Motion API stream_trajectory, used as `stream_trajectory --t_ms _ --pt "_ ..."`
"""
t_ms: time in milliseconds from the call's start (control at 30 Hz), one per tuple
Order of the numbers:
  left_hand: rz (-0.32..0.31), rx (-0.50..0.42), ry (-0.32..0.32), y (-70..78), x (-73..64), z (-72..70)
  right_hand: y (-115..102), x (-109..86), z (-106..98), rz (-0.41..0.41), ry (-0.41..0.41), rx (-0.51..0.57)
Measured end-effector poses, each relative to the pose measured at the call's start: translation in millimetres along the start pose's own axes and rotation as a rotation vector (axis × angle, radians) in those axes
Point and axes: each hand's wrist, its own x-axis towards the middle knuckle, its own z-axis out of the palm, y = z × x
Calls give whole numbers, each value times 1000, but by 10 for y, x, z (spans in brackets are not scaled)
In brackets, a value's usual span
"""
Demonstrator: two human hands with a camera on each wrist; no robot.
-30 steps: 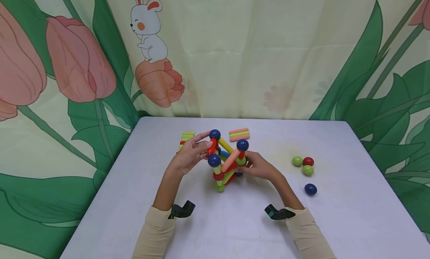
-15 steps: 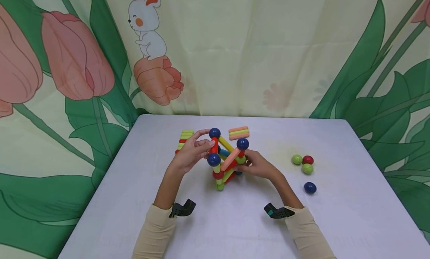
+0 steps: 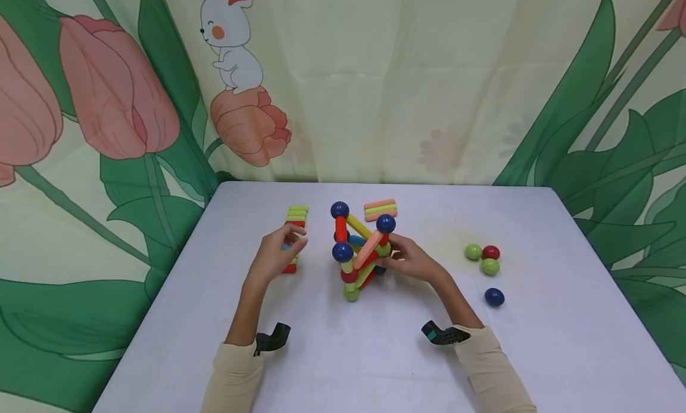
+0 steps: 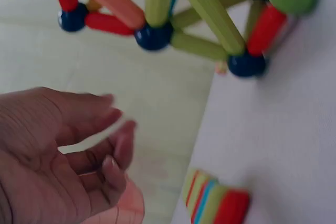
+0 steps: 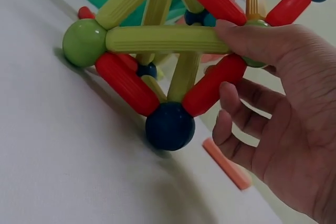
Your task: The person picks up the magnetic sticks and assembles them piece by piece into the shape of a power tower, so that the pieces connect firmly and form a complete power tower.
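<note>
A structure of coloured rods and balls (image 3: 367, 250) stands on the table in the head view, with blue balls at its upper corners. My right hand (image 3: 409, 258) holds it at its right side. In the right wrist view the thumb lies on a light green rod (image 5: 168, 39) near a green ball, with fingers behind a red rod (image 5: 218, 85). My left hand (image 3: 276, 252) is apart from the structure, its fingers loosely bent and holding nothing in the left wrist view. Below it in the head view lies a row of rods (image 3: 296, 213), partly hidden by the hand.
Behind the structure lie several orange and light green rods (image 3: 380, 209). On the right of the white table (image 3: 418, 365) are two green balls (image 3: 490, 266), a red ball (image 3: 490, 253) and a blue ball (image 3: 495, 297). A printed curtain (image 3: 439, 91) hangs behind the table.
My left hand has let go of the red rod at the structure's top left and moved left to the row of rods. My right hand keeps its hold on the structure.
</note>
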Motion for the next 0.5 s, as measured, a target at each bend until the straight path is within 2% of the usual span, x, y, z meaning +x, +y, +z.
stream_trajectory --t_ms 67,133,233,300,367,500 --pt "-5 165 -5 -120 -57 -31 -31 -6 -16 -9 26 20" --pt "6 271 -39 -237 -102 -40 -22 -7 -28 -10 52 63" --pt "19 344 -100 -367 -133 -15 -16 -7 -23 -11 71 210" --pt "28 367 -119 -440 -135 20 43 4 8 -21 78 308" --pt "17 385 -119 -487 -132 54 63 10 44 -39 78 388" --pt "4 417 -106 -521 -126 116 116 14 99 -67 83 470"
